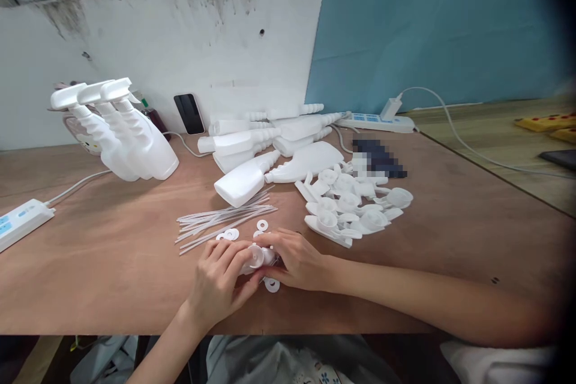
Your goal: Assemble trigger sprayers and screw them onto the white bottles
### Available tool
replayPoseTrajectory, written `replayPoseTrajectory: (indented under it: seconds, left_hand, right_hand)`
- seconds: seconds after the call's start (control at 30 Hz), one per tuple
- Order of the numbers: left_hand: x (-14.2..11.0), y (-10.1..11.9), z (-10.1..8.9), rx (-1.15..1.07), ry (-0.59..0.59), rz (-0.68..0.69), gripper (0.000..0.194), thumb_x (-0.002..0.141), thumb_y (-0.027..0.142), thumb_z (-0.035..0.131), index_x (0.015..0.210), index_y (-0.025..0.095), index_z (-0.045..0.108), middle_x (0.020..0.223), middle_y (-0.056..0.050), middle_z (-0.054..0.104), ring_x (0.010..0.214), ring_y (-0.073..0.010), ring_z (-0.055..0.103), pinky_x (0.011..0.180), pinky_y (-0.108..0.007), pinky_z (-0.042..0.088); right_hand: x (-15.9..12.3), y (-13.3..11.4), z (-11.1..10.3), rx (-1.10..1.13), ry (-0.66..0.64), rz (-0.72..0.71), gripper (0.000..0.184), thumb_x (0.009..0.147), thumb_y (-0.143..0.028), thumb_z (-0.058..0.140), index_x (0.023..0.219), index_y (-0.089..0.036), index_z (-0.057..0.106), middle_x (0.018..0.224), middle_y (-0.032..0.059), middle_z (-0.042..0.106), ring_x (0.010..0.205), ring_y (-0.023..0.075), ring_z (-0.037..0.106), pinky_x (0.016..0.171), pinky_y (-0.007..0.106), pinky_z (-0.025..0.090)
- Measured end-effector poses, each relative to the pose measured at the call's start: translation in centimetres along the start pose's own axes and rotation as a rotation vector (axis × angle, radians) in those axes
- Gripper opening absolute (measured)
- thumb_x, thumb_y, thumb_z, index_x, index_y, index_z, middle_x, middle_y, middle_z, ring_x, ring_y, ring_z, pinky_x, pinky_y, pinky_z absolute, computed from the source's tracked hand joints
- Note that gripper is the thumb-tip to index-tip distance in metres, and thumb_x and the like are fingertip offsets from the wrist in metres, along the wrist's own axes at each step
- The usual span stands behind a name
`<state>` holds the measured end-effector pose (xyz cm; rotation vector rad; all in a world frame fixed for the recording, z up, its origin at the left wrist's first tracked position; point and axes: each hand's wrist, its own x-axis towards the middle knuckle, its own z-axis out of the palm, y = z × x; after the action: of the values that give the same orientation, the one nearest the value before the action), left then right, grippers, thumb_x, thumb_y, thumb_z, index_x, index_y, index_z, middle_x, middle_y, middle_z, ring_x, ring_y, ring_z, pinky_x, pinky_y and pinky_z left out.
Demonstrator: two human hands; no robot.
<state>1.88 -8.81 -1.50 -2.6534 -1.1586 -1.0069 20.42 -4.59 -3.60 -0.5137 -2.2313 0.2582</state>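
A white plastic spray head (255,256) is held between my two hands, low over the table near its front edge. My left hand (218,279) is closed around its left side. From the other side, the fingers and thumb of my right hand (297,261) pinch its right end. Fingers cover much of the part, so its full shape is hidden. Flat white washers lie around the hands: one washer (272,285) just below the right thumb, another washer (262,225) above the fingers, and a small cluster near the left knuckles. Thin white dip tubes (220,219) lie behind the left hand.
Several empty white bottles (306,162) are heaped at the back middle. Loose white spray heads (355,207) form a pile to the right. Assembled spray bottles (130,138) stand at the left, near a phone (189,114). Power strips (382,122) and cables lie along the edges.
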Motion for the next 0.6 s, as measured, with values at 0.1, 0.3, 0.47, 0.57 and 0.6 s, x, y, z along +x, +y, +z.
replayPoseTrajectory:
  seconds: [0.1, 0.3, 0.47, 0.57, 0.6]
  left_hand:
    - [0.05, 0.12, 0.10, 0.020, -0.021, -0.010, 0.018, 0.082, 0.021, 0.055, 0.099, 0.016, 0.053, 0.099, -0.009, 0.064, 0.085, -0.0224, 0.057, 0.074, -0.035, 0.041]
    - [-0.04, -0.04, 0.34, -0.044, -0.026, -0.014, 0.014, 0.082, 0.016, 0.052, 0.096, 0.016, 0.052, 0.093, -0.009, 0.063, 0.085, -0.0214, 0.056, 0.075, -0.035, 0.042]
    - [0.04, 0.07, 0.32, -0.056, -0.024, -0.038, 0.011, 0.082, 0.017, 0.052, 0.092, 0.017, 0.051, 0.091, -0.007, 0.063, 0.083, -0.0207, 0.057, 0.073, -0.034, 0.042]
    - [-0.07, 0.17, 0.34, -0.014, 0.006, -0.049, 0.011, 0.081, 0.018, 0.052, 0.092, 0.017, 0.051, 0.090, -0.007, 0.064, 0.082, -0.0208, 0.058, 0.072, -0.034, 0.041]
    - [-0.11, 0.16, 0.34, -0.001, 0.015, -0.055, 0.011, 0.081, 0.019, 0.053, 0.091, 0.017, 0.051, 0.090, -0.007, 0.064, 0.082, -0.0209, 0.058, 0.072, -0.034, 0.041]
  right_hand:
    - [-0.02, -0.06, -0.06, -0.003, -0.013, 0.005, 0.029, 0.090, -0.037, 0.047, 0.108, -0.015, 0.043, 0.090, 0.0093, 0.064, 0.079, 0.0189, 0.061, 0.071, 0.030, 0.048]
    - [-0.08, -0.06, -0.03, -0.031, -0.008, -0.022, 0.025, 0.090, -0.033, 0.046, 0.107, -0.014, 0.043, 0.088, 0.0086, 0.064, 0.077, 0.0184, 0.061, 0.070, 0.030, 0.048]
    - [-0.22, -0.03, 0.14, -0.040, -0.020, -0.020, 0.027, 0.088, -0.031, 0.049, 0.109, -0.014, 0.043, 0.091, 0.0091, 0.064, 0.079, 0.0189, 0.061, 0.071, 0.031, 0.048]
    - [-0.23, -0.04, 0.21, -0.039, -0.024, -0.030, 0.028, 0.088, -0.030, 0.051, 0.109, -0.014, 0.043, 0.090, 0.0091, 0.064, 0.080, 0.0189, 0.061, 0.073, 0.031, 0.048]
    - [-0.23, -0.04, 0.22, -0.040, -0.026, -0.033, 0.028, 0.088, -0.030, 0.051, 0.109, -0.014, 0.043, 0.090, 0.0093, 0.064, 0.081, 0.0190, 0.061, 0.073, 0.031, 0.048]
